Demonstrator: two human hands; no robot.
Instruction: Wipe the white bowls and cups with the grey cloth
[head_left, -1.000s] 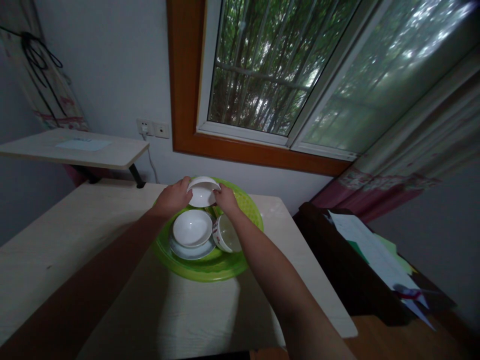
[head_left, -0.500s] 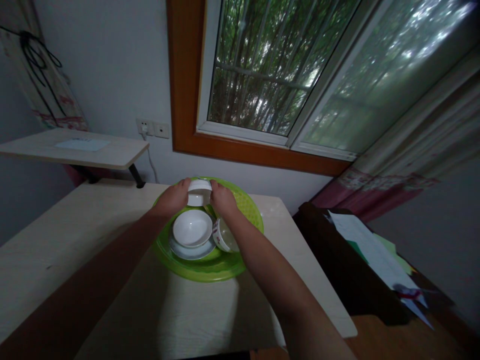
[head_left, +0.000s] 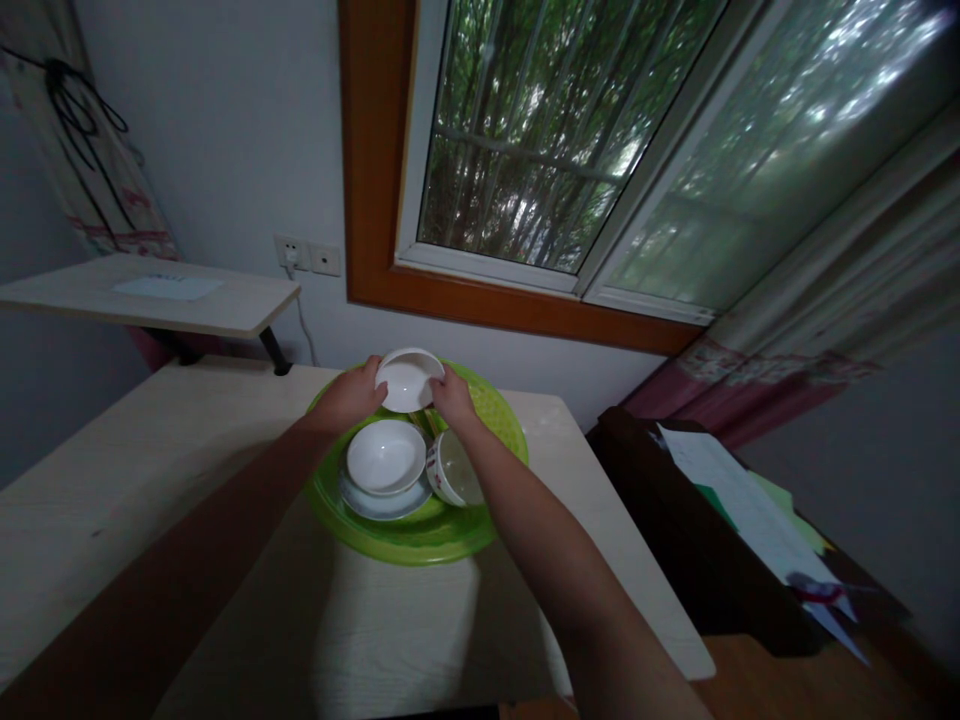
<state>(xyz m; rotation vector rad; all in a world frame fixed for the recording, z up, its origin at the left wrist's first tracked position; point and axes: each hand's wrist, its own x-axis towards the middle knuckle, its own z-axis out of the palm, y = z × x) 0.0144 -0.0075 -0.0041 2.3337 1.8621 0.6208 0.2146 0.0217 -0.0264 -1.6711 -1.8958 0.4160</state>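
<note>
Left hand (head_left: 351,398) and right hand (head_left: 454,398) clamp the bowl (head_left: 409,384); its inside shows wider again, I seem still turning it.

A glossy white bowl (head_left: 409,388), held at 2 opposite sides, tilts its hollow toward the viewer at the far side of a round green basin (head_left: 420,552).

Left arm (head_left: 225,515), right arm (head_left: 551,550) extended forward; left grip (head_left: 352,396), right grip (head_left: 453,398) curled, facing.
</note>
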